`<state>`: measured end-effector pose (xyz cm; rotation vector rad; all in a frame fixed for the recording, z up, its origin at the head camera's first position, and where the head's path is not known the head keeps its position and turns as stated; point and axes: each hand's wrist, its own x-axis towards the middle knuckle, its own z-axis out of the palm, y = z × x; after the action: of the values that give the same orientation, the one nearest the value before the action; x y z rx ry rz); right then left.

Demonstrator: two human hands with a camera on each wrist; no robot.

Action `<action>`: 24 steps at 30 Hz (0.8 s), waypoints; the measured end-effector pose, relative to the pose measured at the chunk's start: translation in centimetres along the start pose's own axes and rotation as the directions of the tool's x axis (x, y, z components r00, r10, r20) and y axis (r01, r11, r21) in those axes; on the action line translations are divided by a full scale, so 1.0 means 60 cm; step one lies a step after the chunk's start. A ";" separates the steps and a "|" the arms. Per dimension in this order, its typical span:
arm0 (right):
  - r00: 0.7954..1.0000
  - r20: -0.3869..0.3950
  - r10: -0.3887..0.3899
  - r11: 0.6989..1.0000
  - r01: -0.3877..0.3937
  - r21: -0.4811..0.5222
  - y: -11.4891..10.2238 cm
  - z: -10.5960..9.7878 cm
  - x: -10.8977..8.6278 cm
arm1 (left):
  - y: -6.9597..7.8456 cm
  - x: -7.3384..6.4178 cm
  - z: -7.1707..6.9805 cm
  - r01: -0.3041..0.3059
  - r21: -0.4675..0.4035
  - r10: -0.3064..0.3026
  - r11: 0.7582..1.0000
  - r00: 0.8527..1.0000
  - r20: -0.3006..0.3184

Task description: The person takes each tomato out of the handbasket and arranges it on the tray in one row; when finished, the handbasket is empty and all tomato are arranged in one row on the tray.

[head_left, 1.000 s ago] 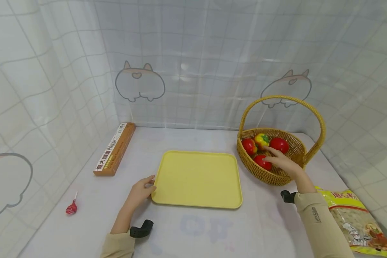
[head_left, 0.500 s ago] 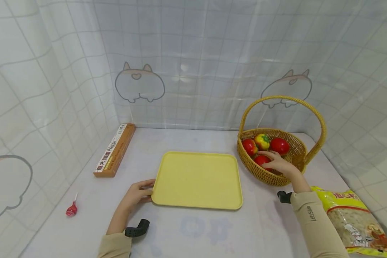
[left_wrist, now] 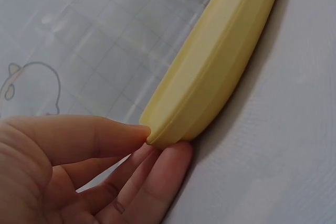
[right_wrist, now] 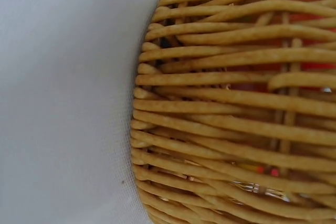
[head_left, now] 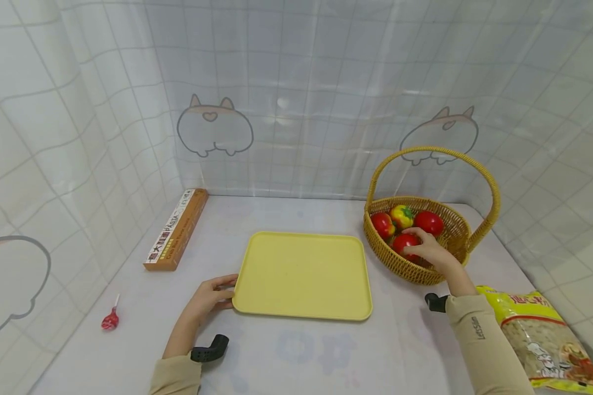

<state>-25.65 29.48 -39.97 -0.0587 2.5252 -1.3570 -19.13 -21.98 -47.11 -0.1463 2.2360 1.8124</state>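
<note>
My left hand is at the near left corner of the yellow tray, which lies flat on the white tabletop. In the left wrist view the thumb sits on the rim and the fingertips are beneath it, pinching the corner. My right hand reaches into the wicker basket, thumb and fingers around a round, glossy red fruit. Beside that one lie two more red fruits and a yellow-red bell pepper. Only the basket's woven side shows in the right wrist view, hiding the hand.
The basket's tall handle arches over its contents. A pasta box lies at the back left, with a red lollipop nearer the front. At the right, a yellow bag lies beside the right forearm. Tiled-pattern curtains enclose the table.
My right hand has drawn back from near the bell pepper and closed around the front red fruit, which has shifted slightly. My left fingers have settled at the tray's corner.
</note>
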 end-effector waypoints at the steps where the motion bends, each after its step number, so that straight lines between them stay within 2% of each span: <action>1: 1.000 -0.022 0.005 1.000 -0.005 0.026 -0.001 0.000 -0.001 | 0.000 0.000 0.000 0.002 -0.003 -0.002 1.000 1.000 -0.001; 5: 0.996 -0.093 0.000 0.990 0.013 0.137 -0.003 -0.001 -0.007 | 0.001 -0.001 0.000 0.007 -0.003 -0.007 1.000 1.000 -0.004; 9: 0.987 -0.161 -0.006 0.954 0.053 0.294 -0.008 -0.001 -0.012 | 0.002 -0.002 0.001 0.010 -0.006 -0.011 1.000 1.000 -0.009; 10: 0.985 -0.172 -0.008 0.936 0.068 0.346 -0.010 -0.001 -0.013 | 0.001 -0.002 0.000 0.013 -0.007 -0.013 1.000 1.000 -0.009; 12: 0.983 -0.185 -0.009 0.876 0.097 0.472 -0.014 -0.002 -0.014 | 0.001 -0.003 0.000 0.014 -0.008 -0.014 1.000 1.000 -0.010; 16: 0.982 -0.189 -0.015 0.703 0.144 0.696 -0.024 -0.003 -0.017 | -0.001 -0.002 -0.001 0.005 -0.002 -0.005 1.000 1.000 -0.005; 18: 0.983 -0.184 -0.015 0.635 0.152 0.757 -0.029 -0.003 -0.018 | -0.002 -0.002 0.000 0.007 -0.004 -0.007 1.000 1.000 -0.013; 20: 0.984 -0.178 -0.016 0.600 0.151 0.785 -0.035 -0.001 -0.019 | -0.002 0.000 0.001 0.011 -0.003 -0.011 1.000 1.000 -0.021; 24: 0.984 -0.178 -0.009 0.574 0.151 0.805 -0.042 0.002 -0.018 | -0.003 0.002 0.003 0.022 -0.003 -0.022 1.000 0.999 -0.032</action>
<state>-24.81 28.13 -37.72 0.1278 1.7313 -2.5186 -19.19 -21.87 -47.37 -0.2015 2.2445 1.8148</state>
